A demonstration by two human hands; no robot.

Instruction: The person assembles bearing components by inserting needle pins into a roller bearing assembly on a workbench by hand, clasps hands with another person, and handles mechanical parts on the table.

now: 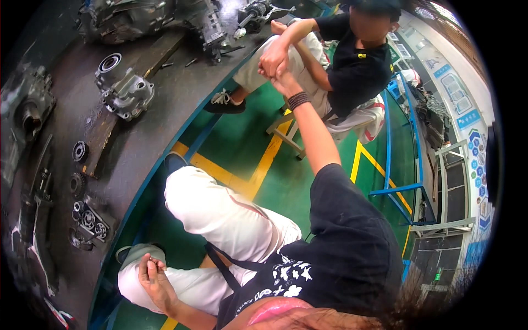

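No wording to copy. Wearer's black T-shirt (352, 242): white flower print (292, 275) plus white lettering (250, 300) by it, skewed, cut off partly. Co-worker's black shirt (344, 49): small yellow emblem (361, 55), too small. Wall at right: blue sign panel (468, 119) with pale marks, blurred; below it, poster (477, 165) of blue hexagons, captions too small.
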